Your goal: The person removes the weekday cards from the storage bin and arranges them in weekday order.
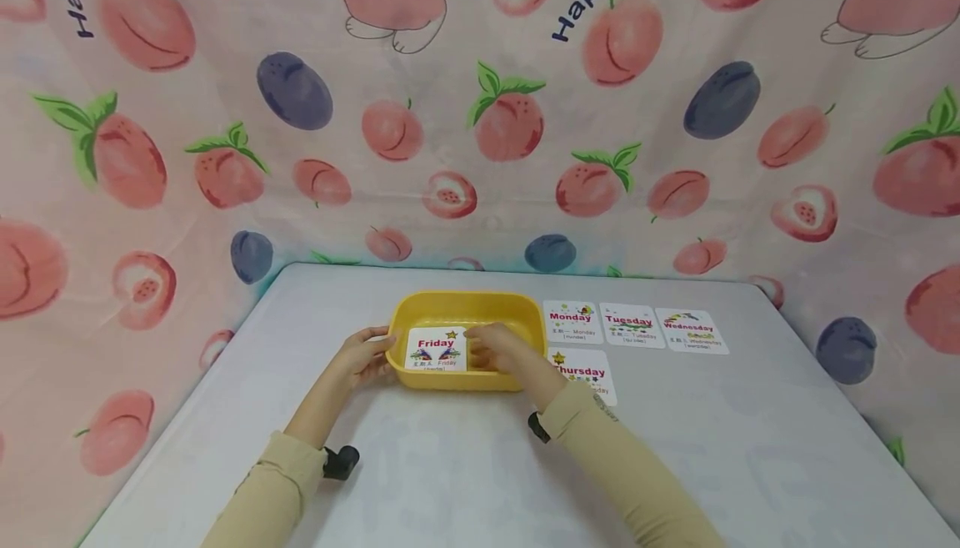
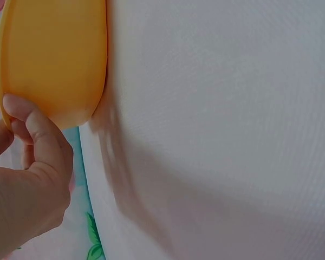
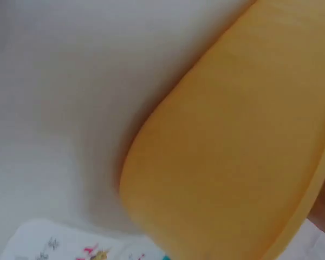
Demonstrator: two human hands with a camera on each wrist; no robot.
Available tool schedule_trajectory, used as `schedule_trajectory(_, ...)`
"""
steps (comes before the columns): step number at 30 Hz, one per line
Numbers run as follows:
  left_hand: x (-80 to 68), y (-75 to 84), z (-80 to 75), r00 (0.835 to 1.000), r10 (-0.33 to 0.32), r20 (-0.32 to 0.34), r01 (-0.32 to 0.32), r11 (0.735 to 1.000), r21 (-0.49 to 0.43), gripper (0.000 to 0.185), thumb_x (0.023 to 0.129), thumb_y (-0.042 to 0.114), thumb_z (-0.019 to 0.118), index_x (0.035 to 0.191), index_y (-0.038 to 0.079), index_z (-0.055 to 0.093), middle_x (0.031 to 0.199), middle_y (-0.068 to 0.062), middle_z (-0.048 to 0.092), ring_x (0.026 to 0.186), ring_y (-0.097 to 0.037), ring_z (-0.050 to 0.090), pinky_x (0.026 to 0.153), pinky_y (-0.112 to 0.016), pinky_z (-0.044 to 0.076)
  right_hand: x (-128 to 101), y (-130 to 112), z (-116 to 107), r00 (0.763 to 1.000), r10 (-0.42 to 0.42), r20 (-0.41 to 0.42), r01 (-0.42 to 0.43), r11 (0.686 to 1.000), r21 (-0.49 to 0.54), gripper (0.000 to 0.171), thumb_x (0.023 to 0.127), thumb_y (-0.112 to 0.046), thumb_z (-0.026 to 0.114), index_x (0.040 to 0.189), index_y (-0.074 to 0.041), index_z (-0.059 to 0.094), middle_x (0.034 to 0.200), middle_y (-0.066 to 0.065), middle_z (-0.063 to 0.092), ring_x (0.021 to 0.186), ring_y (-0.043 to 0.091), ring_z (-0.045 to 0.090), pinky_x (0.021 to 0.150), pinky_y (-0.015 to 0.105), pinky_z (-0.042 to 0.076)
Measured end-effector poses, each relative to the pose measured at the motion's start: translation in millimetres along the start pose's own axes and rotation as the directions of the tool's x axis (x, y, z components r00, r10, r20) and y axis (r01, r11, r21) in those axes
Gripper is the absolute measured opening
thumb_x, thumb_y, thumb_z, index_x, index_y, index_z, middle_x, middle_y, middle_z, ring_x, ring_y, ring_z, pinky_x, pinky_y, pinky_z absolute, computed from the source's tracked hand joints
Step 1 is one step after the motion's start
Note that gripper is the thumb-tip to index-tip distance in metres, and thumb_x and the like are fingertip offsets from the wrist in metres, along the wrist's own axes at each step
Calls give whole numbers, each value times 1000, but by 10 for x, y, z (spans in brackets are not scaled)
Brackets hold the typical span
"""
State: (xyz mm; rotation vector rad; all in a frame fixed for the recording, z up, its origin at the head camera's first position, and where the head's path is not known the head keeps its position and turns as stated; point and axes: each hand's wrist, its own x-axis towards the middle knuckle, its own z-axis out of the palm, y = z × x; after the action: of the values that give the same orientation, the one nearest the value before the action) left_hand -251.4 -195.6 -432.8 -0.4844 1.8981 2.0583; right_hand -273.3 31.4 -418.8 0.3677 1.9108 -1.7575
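Note:
A yellow plastic tray (image 1: 468, 381) stands on the table with a white "Friday" card (image 1: 435, 349) inside it, the card's lower edge hidden behind the front wall. My left hand (image 1: 367, 356) pinches the tray's left rim; the left wrist view shows thumb and fingers around that rim (image 2: 4, 65). Reaching over the tray's right side, my right hand (image 1: 497, 346) has its curled fingers at the card's right edge and pinches it there. In the right wrist view the tray's outer wall (image 3: 222, 146) hides most of this hand.
To the tray's right lie cards reading "Monday" (image 1: 572, 323), "Tuesday" (image 1: 632, 327) and "Wednesday" (image 1: 690, 332) in a row. Below "Monday" lies a "Thursday" card (image 1: 581, 371), partly covered by my right forearm. A fruit-print cloth (image 1: 450, 239) hangs behind the white table (image 1: 427, 465).

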Motion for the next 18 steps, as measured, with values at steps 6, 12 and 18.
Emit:
schedule_trajectory(6,5,-16,4,1000,10,9,-9,1000,-25,45,96,9,53,137,1,36,92,-4,56,70,-8,53,56,-16,49,34,-23,80,996,89,-3,-86,971,223,50,95,-17,53,136,5,36,139,27,38,101,30,48,89,33,43)
schedule_trajectory(12,0,-22,2,1000,10,13,-9,999,-35,45,96,7,51,138,0,35,92,-4,54,70,-8,52,55,-15,48,248,89,103,999,54,-4,-50,950,309,51,92,-11,57,135,6,37,133,25,45,111,33,54,95,35,50)
schedule_trajectory(18,-4,-6,-4,1000,10,10,-9,1000,-19,46,96,8,51,138,0,35,95,-6,51,71,-8,52,56,-15,49,675,296,158,998,-35,-48,40,991,124,35,88,-7,63,120,4,55,109,20,59,81,23,60,72,27,56)
